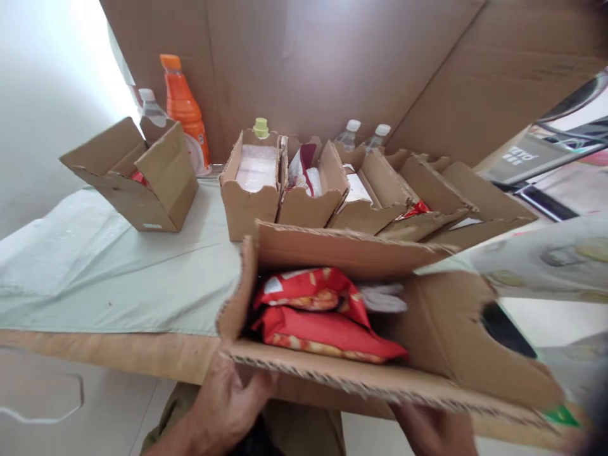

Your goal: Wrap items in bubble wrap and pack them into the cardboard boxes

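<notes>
An open cardboard box (380, 380) fills the lower middle and right, close to the camera and over the table's front edge. Inside it lie red packets (323, 332) and a whitish item (384, 297). My left hand (230, 402) grips the box at its near left corner, the thumb against the near wall. My right hand (434, 427) is at the underside of the near wall further right, its fingers mostly hidden by the box; it seems to hold the box too.
Behind stands a row of cut cardboard boxes (251, 212) with packets inside. At left are another box (161, 196), an orange bottle (183, 104) and bubble wrap (61, 240) on the green cloth (190, 278). A tall cardboard sheet (323, 63) stands behind.
</notes>
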Motion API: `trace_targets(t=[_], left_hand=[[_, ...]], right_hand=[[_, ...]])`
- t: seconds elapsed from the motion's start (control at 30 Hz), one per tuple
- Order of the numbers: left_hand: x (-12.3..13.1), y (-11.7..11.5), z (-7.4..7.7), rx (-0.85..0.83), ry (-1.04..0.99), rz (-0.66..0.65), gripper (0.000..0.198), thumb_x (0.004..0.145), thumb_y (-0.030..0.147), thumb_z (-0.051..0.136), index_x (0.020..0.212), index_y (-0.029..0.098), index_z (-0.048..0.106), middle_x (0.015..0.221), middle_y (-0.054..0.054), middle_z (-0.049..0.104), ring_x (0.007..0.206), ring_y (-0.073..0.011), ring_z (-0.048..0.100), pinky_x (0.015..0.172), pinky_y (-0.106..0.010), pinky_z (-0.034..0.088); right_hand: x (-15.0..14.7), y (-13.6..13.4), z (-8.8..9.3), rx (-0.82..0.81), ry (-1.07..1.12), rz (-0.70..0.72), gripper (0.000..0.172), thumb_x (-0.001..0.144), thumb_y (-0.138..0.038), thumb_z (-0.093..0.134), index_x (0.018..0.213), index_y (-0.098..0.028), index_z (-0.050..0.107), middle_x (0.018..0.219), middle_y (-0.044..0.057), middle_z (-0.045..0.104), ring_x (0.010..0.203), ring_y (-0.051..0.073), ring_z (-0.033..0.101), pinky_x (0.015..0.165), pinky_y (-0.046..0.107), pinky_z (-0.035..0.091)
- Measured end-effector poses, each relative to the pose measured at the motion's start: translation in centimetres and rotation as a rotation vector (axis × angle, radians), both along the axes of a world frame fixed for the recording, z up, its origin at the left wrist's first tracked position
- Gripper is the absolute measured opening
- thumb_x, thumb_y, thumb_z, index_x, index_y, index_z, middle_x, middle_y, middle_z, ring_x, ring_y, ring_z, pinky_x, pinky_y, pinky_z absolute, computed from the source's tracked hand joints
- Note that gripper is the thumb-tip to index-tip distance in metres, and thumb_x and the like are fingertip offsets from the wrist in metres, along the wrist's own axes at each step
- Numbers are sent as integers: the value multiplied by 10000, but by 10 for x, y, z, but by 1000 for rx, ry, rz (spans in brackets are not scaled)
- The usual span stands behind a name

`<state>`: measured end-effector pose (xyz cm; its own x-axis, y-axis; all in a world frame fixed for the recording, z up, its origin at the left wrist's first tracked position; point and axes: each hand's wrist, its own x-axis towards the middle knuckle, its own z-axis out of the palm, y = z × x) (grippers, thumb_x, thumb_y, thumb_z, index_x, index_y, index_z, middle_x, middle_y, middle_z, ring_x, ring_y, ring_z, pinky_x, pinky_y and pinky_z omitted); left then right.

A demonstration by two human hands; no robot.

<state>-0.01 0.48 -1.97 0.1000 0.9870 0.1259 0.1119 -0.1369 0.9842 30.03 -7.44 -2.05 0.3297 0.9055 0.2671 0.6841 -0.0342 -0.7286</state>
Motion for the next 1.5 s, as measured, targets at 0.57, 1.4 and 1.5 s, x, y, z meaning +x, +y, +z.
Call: trace_targets(t=[0.57, 1.4, 1.5], left_hand=[[-72, -5, -5, -83, -67, 399, 737, 903, 442, 750, 1540, 252, 432, 1478, -148, 595, 1488, -349, 480, 1281, -579, 328], [-80, -5, -34, -87, 76, 542, 885, 968, 362, 663, 1683, 356, 142, 1726, -147, 240, 1497, -416, 454, 1235, -682, 342], [-79, 9, -36, 9, 124, 475, 902, 940, 327, 696, 1679, 364, 180, 1750, -122, 208, 1559, -418, 355, 1237, -653, 367]], right_hand=[[-114, 125, 47, -39, -14, 402, 485, 889, -700, 631, 766, -232, 666, 536, 4, 555, 448, 177, 482, 425, 313, 405], [-240, 261, -50, 144, 83, 584, 572, 989, -341, 505, 1532, -163, 489, 1603, 174, 492, 1511, 271, 446, 1268, 503, 364], [-238, 263, -54, 92, 64, 570, 547, 928, -266, 546, 1464, -163, 573, 1521, 169, 582, 1419, 286, 539, 1208, 496, 428]])
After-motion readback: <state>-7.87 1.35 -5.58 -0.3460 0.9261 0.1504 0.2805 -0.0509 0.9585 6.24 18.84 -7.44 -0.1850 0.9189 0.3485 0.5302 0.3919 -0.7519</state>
